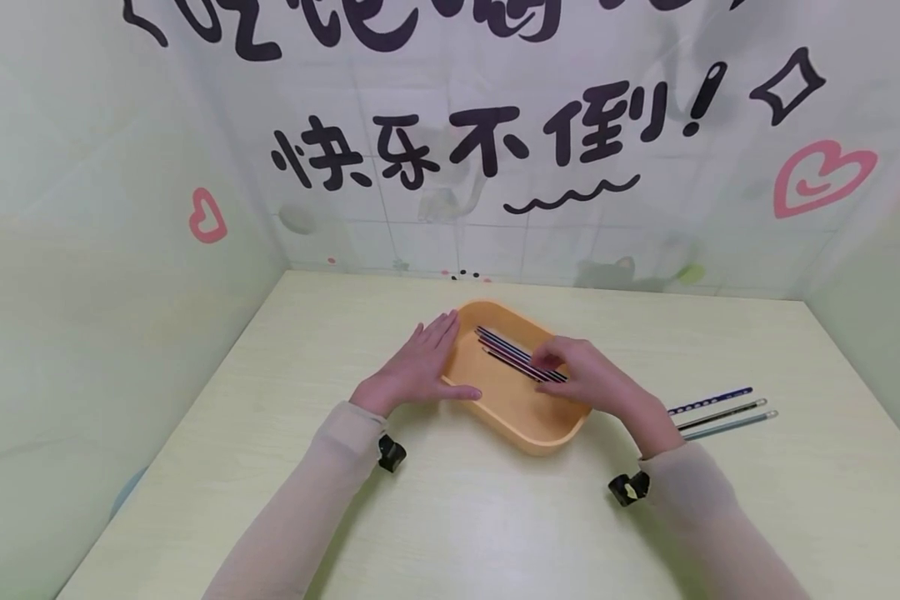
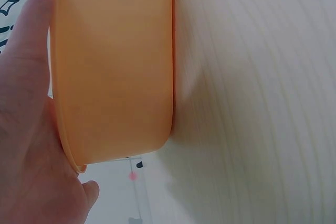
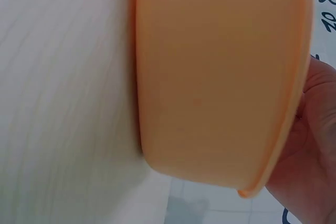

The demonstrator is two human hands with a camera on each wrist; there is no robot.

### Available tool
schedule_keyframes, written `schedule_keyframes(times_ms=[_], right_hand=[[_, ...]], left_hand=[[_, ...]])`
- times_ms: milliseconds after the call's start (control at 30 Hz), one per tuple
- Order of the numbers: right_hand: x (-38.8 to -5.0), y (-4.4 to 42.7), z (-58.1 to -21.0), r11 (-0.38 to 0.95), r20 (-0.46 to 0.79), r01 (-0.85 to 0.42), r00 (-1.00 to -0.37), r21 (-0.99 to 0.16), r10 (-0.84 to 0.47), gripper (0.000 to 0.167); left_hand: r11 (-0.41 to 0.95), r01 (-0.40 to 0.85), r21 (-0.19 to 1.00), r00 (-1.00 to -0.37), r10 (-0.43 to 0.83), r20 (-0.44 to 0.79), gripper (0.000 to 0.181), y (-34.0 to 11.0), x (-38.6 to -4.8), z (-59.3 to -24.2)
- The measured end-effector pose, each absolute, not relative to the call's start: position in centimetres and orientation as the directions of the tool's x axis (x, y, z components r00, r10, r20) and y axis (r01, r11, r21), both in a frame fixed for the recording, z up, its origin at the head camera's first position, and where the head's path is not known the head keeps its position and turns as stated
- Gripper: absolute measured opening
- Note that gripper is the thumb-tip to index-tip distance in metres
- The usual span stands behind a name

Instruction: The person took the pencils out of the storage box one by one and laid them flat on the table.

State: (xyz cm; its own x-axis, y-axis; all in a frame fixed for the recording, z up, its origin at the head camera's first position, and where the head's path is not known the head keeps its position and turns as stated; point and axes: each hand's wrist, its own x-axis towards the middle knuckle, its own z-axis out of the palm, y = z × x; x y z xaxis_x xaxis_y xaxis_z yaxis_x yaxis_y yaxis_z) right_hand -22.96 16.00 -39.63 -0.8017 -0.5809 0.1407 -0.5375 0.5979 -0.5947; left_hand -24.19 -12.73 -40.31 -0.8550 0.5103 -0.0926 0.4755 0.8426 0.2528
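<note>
An orange rectangular box (image 1: 468, 367) with rounded corners stands on the table. Several slim dark pencils (image 1: 506, 354), some blue and some dark red, lie side by side inside it. My left hand (image 1: 418, 367) rests against the box's left end, fingers straight and thumb spread over the near rim. Reaching in over the right side, my right hand (image 1: 588, 379) has its thumb and forefinger curled about the right ends of the pencils. Both wrist views show mostly the outer box wall (image 2: 113, 66), and it hides the right fingertips in the right wrist view.
Three more pencils (image 1: 720, 415), with a dark blue one farthest back, lie on the table (image 1: 450, 517) right of the box, partly behind the right forearm. A printed white curtain (image 1: 420, 233) hangs behind the table, and curtain sides rise left and right.
</note>
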Motion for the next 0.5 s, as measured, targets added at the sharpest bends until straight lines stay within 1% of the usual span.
schedule_keyframes(times_ms=[100, 267, 367, 500], right_hand=[[-23.2, 15.4, -40.2, 0.607, 0.149, -0.537, -0.807, -0.586, -0.571, 0.027], [-23.8, 14.5, -40.9, 0.645, 0.164, -0.542, -0.818, -0.539, -0.551, 0.027], [-24.0, 14.1, -41.0, 0.686, 0.123, -0.501, -0.844, -0.528, -0.522, 0.028], [-24.4, 13.5, -41.0, 0.737, 0.039, -0.421, -0.879, -0.528, -0.474, 0.026]], left_hand=[[0.843, 0.475, 0.252, -0.856, 0.509, -0.091, 0.122, -12.8, -24.1, -40.3], [0.840, 0.479, 0.254, -0.853, 0.514, -0.090, 0.121, -12.8, -24.0, -40.4], [0.838, 0.483, 0.255, -0.852, 0.517, -0.085, 0.120, -12.8, -24.0, -40.4], [0.838, 0.483, 0.253, -0.852, 0.516, -0.084, 0.121, -12.8, -24.0, -40.3]])
